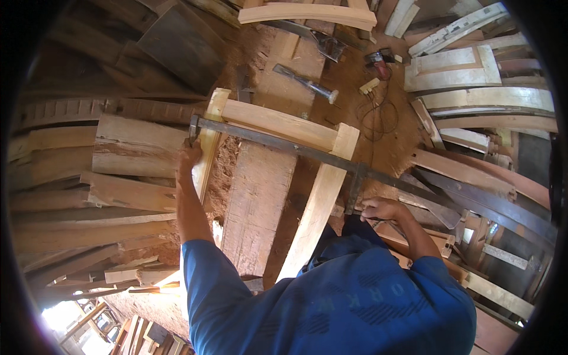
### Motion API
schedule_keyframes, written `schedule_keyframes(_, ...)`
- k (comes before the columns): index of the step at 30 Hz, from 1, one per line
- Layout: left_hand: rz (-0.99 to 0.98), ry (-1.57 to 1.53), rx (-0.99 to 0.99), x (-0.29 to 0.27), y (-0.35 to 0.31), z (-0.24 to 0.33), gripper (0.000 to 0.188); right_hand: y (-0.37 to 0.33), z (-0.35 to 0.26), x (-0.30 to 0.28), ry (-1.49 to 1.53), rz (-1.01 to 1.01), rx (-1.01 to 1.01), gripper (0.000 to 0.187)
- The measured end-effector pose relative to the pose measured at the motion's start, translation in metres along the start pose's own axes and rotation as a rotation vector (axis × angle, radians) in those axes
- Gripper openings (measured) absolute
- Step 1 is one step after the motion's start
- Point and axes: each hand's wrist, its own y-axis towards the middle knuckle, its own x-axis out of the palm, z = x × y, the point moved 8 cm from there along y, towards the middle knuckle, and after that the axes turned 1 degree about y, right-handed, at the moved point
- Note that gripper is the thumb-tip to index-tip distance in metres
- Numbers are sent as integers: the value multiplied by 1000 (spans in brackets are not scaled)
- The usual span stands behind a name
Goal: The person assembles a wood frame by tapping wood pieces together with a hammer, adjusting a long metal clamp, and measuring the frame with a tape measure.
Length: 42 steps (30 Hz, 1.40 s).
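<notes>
while a blue shirt fills the bottom of the view, the right hand, right of centre, curls its fingers around the near end of a long metal bar clamp, close to its sliding arm. a pale wooden frame sits at the centre, its right rail slanting up from the shirt and its left rail beside the left forearm. at left of centre the left hand is closed about the clamp's other end, at the outer side of that rail. the dark bar crosses over both rails, just below the crosspiece joining them. between the rails, lower down, lies a dusty plank. farther up, at upper centre, a chisel-like tool rests near a red power tool with its cord, and a curved wooden piece lies along the top edge.
</notes>
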Motion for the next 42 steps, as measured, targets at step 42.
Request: schedule_keyframes(42, -442, -459, 425, 28, -333, 278, 48, -477, -40, -111, 766, 1821, -1030, 53)
